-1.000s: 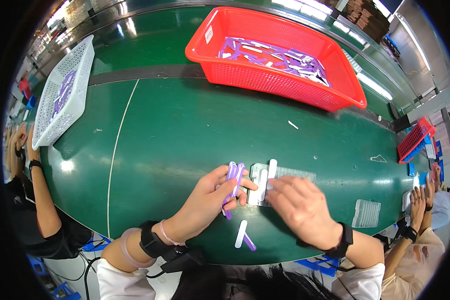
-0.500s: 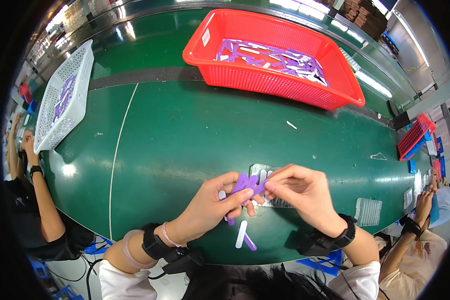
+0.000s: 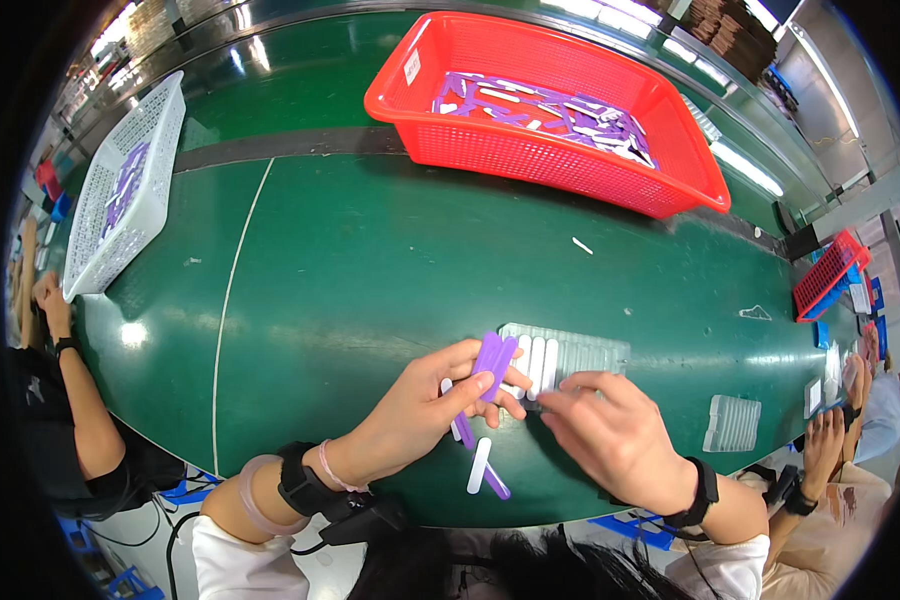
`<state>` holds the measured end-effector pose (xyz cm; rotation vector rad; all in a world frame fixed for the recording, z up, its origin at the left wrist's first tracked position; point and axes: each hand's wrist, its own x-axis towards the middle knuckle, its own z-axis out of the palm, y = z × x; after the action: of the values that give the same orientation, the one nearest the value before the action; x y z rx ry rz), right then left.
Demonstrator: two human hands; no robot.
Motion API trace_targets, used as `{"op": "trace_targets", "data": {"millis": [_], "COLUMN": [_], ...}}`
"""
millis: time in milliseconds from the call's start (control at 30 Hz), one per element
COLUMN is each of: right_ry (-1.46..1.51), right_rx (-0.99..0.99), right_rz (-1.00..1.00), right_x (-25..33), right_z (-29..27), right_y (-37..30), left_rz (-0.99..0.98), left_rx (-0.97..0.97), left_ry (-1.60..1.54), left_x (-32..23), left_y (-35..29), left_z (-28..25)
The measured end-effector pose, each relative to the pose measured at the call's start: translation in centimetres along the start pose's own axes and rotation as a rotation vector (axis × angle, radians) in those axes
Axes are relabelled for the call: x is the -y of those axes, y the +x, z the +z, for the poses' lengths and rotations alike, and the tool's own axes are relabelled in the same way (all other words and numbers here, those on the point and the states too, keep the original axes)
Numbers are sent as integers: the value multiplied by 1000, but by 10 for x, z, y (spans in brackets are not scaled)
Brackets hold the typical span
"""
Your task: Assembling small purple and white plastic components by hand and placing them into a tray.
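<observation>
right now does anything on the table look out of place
Possibly: a small white strip lies alone on the table, outside the big red basket of sticks. Nearer, a white stick overlaps a purple stick askew, also loose.

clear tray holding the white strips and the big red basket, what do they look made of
Clear tray: probably thin, glossy plastic; the green table shows through its ridges. Red basket: likely rigid moulded plastic, semi-gloss, judging by its perforated walls and smooth rim.
</observation>
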<state>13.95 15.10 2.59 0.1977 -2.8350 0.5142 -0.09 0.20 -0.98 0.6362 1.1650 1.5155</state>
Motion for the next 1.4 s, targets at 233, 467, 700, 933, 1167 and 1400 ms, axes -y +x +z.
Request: {"op": "trace_targets", "data": {"millis": [233, 467, 700, 933, 1167, 1400], "right_ry": [1039, 1064, 417, 549, 1085, -202], "right_rx": [-44, 54, 110, 34, -182, 41], "right_rz": [538, 781, 646, 410, 648, -32], "right_x": [-18, -51, -60, -33, -27, -24], "right_z": [5, -22, -6, -5, -5, -8], "right_y": [20, 27, 29, 21, 19, -9], "left_rz": [-107, -120, -130, -112, -109, -122], "left_rx": [133, 57, 27, 63, 71, -1], "left_ry": [-126, -112, -132, -64, -76, -121], "left_x": [-8, -8, -6, -7, -7, -5], "left_y": [-1, -2, 0, -1, -2, -1], "left_z": [6, 4, 5, 7, 5, 6]}}
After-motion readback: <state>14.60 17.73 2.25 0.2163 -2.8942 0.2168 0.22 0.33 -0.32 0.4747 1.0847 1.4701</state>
